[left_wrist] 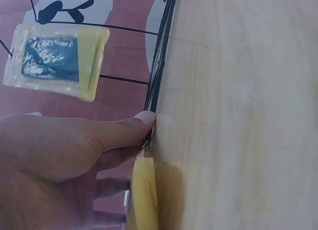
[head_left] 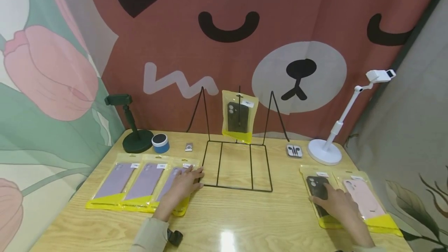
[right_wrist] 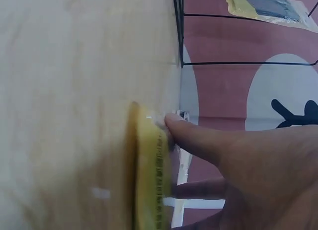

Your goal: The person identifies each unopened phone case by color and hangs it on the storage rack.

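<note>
My left hand (head_left: 182,188) lies over the right end of a row of packaged purple phone cases (head_left: 145,180). Its thumb touches the near left corner of a black wire display rack (head_left: 234,188); its other fingers reach over the nearest package. On the right, my right hand (head_left: 337,203) rests on a packaged black phone case (head_left: 317,186), thumb by the left edge and fingers on the clear front. Beside it lies a packaged pink phone case (head_left: 364,199), partly covered by this hand. Another packaged black phone case (head_left: 238,118) hangs from the rack's middle hook.
A dark green stand (head_left: 137,141), a blue and white round speaker (head_left: 160,144) and a small silver clip device (head_left: 189,147) stand at the back left. Boxed earphones (head_left: 294,151) and a white stand (head_left: 324,151) are at the back right. A printed curtain hangs behind.
</note>
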`<action>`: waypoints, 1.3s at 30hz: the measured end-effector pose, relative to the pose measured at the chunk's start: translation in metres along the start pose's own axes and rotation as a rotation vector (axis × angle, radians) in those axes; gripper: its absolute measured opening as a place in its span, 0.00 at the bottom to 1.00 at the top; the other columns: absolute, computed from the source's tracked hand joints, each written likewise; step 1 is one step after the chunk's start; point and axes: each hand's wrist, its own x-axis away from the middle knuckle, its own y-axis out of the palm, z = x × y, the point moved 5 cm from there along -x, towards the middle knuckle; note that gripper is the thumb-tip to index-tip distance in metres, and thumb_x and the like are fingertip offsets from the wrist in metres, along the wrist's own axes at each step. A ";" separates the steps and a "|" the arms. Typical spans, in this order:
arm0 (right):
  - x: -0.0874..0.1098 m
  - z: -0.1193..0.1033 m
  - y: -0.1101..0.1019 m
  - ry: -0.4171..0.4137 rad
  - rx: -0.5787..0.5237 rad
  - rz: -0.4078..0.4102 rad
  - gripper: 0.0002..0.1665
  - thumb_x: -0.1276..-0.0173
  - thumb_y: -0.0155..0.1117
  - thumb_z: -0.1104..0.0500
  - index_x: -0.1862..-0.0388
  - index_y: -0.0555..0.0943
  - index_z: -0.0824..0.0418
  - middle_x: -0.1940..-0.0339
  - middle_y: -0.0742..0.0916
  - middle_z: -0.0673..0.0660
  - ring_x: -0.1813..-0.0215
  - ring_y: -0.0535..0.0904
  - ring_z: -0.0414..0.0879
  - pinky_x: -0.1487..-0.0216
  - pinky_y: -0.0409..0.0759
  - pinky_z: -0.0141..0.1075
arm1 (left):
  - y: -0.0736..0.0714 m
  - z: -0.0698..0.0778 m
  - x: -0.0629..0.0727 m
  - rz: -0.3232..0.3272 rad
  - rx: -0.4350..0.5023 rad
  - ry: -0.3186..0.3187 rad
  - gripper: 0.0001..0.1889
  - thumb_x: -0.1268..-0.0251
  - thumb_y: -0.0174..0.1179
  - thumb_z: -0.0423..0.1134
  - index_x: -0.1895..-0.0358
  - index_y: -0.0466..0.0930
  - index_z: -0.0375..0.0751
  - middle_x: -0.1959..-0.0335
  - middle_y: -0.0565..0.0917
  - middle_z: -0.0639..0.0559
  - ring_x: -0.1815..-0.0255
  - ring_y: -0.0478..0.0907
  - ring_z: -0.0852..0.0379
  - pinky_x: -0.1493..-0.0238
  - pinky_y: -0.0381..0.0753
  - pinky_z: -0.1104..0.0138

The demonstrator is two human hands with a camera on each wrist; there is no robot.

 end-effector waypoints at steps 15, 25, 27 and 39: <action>-0.003 -0.001 0.001 -0.019 -0.073 0.148 0.55 0.48 0.71 0.37 0.37 0.64 0.75 0.55 0.73 0.86 0.54 0.72 0.79 0.60 0.73 0.64 | -0.001 0.002 0.001 -0.010 -0.010 -0.005 0.22 0.36 0.63 0.42 0.40 0.79 0.41 0.31 0.69 0.49 0.28 0.58 0.38 0.33 0.51 0.36; -0.011 0.006 -0.001 -0.066 -0.155 0.148 0.63 0.52 0.76 0.41 0.32 0.55 0.78 0.49 0.71 0.88 0.50 0.70 0.80 0.54 0.73 0.64 | 0.000 -0.001 -0.001 -0.013 -0.016 -0.019 0.22 0.36 0.62 0.44 0.39 0.78 0.43 0.30 0.68 0.51 0.27 0.56 0.39 0.32 0.48 0.36; -0.012 0.006 -0.005 -0.101 -0.173 0.144 0.62 0.50 0.76 0.44 0.32 0.54 0.80 0.48 0.71 0.88 0.49 0.71 0.79 0.51 0.73 0.64 | 0.000 -0.001 -0.001 -0.012 -0.014 -0.022 0.22 0.36 0.62 0.44 0.39 0.78 0.43 0.30 0.68 0.51 0.27 0.56 0.40 0.32 0.47 0.35; 0.005 0.005 -0.033 -0.222 -0.488 0.054 0.28 0.35 0.68 0.51 0.39 0.78 0.63 0.36 0.73 0.74 0.36 0.64 0.77 0.44 0.69 0.66 | -0.001 0.001 -0.002 -0.013 -0.031 -0.002 0.22 0.36 0.63 0.44 0.39 0.78 0.42 0.30 0.69 0.49 0.27 0.57 0.38 0.33 0.49 0.35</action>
